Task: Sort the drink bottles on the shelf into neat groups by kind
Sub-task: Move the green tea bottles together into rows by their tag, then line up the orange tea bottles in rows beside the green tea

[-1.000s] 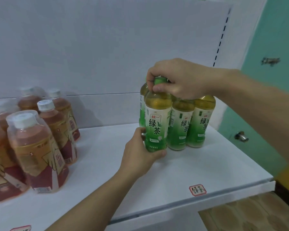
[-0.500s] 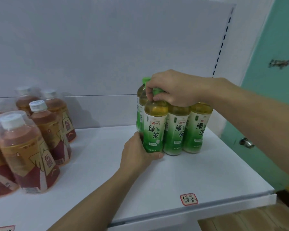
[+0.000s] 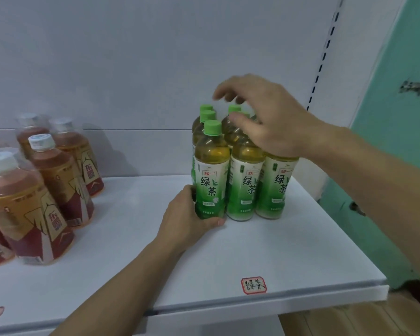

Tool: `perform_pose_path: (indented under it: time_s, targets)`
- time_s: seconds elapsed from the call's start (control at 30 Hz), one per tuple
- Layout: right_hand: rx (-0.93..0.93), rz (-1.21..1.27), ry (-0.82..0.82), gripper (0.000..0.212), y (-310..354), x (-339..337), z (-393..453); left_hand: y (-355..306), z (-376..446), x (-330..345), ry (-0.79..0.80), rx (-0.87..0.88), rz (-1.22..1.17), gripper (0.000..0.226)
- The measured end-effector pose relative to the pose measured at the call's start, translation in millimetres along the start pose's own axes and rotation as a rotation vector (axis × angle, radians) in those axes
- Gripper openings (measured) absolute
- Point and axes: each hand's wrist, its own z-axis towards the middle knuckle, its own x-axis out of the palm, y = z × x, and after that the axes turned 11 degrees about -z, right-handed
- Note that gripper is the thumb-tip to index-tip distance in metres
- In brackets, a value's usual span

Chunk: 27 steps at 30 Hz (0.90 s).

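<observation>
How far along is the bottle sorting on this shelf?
Nearly done, it seems. The green tea bottles stand packed together behind their handwritten label, and the brown drink bottles form a separate group to the left. In hand: the left hand grips the front-left green bottle at its base, while the right hand hovers open over the caps. Left: perhaps final straightening; the brown group runs out of view.

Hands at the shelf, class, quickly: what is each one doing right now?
Left hand: curled round the base of the front-left green-capped, green-labelled plastic tea bottle, holding it.
Right hand: open, fingers spread above the green caps, holding nothing.
</observation>
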Motion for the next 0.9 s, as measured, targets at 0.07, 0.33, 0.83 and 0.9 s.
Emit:
perform_pose_path:
  time_s: [0.07,0.33,0.83,0.9]
  targets:
    - [0.106,0.082,-0.238,0.040,-10,0,-28,0,-1,-1,-0.006,-0.006,0.007,0.092]
    - [0.456,0.459,-0.483,0.036,-5,54,-136,0,-2,0,-0.006,0.007,0.087,0.106]
    - [0.446,0.335,0.203,0.018,80,112,-172,-7,-121,-65,0.049,-0.046,0.532,0.063]
    - [0.430,0.432,0.147,0.018,113,119,-157,-4,-136,-92,0.006,-0.048,0.543,0.055]
